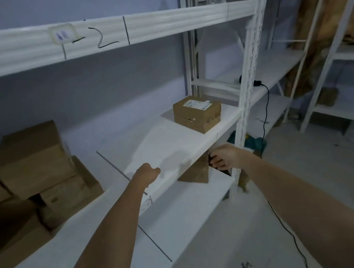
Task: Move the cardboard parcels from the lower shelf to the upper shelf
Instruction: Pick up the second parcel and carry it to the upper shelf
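Note:
A brown cardboard parcel (195,172) stands on the lower shelf (182,220), mostly hidden under the front edge of the upper shelf (168,141). My right hand (223,157) grips its right side with fingers curled on it. My left hand (148,172) reaches over the upper shelf's front edge, fingers bent down behind it, so whether it touches the parcel is hidden. On the upper shelf a labelled parcel (198,113) sits at the far right, and several stacked parcels (36,173) stand at the left.
A white perforated upright post (246,85) stands just right of my right hand. A black cable (266,123) runs from the neighbouring rack down to the floor. Another shelf beam (103,34) with handwriting spans overhead. More white racks stand at the right.

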`<state>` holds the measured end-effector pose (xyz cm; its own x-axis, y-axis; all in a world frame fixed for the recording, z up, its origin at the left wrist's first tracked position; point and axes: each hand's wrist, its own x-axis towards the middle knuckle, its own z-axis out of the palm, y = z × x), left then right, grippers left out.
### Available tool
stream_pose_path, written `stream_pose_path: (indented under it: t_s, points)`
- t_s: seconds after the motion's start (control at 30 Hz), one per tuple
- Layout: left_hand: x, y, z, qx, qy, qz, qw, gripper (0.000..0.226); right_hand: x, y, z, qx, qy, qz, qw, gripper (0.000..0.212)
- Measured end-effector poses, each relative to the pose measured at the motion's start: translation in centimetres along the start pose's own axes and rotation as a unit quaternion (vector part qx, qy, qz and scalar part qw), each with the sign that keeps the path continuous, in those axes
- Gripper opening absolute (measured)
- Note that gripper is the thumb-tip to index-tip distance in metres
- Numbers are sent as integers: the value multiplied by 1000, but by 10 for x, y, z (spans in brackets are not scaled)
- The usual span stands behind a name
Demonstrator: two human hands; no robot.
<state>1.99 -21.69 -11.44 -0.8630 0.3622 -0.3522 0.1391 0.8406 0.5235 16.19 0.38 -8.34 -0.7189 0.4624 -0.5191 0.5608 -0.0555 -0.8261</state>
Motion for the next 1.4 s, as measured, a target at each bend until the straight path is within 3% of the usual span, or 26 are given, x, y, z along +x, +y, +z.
stream_pose_path:
  t_s: [0.17,0.43,0.57,0.77,1.0,1.27,1.4]
  points:
    - [28,26,26,-102,-31,-41,993,29,31,-1,-46,18,7,3,1000,9]
    - [97,88,25,-192,-17,-52,980,20,99,-30,-80,5,17,-3,1000,20]
    - [153,128,19,-243,-19,-43,969,27,145,-60,-99,20,52,-56,997,16]
    - [222,183,6,-288,-44,-59,955,62,208,-107,-131,13,113,-112,987,8]
    - [246,221,8,-311,-88,-88,942,78,259,-141,-150,-48,158,-164,973,29]
    - [268,231,11,-356,-92,-137,920,89,312,-158,-147,-159,67,-111,979,52]
    - [273,235,12,-365,-62,-156,916,91,338,-165,-145,-195,-4,-85,977,49]
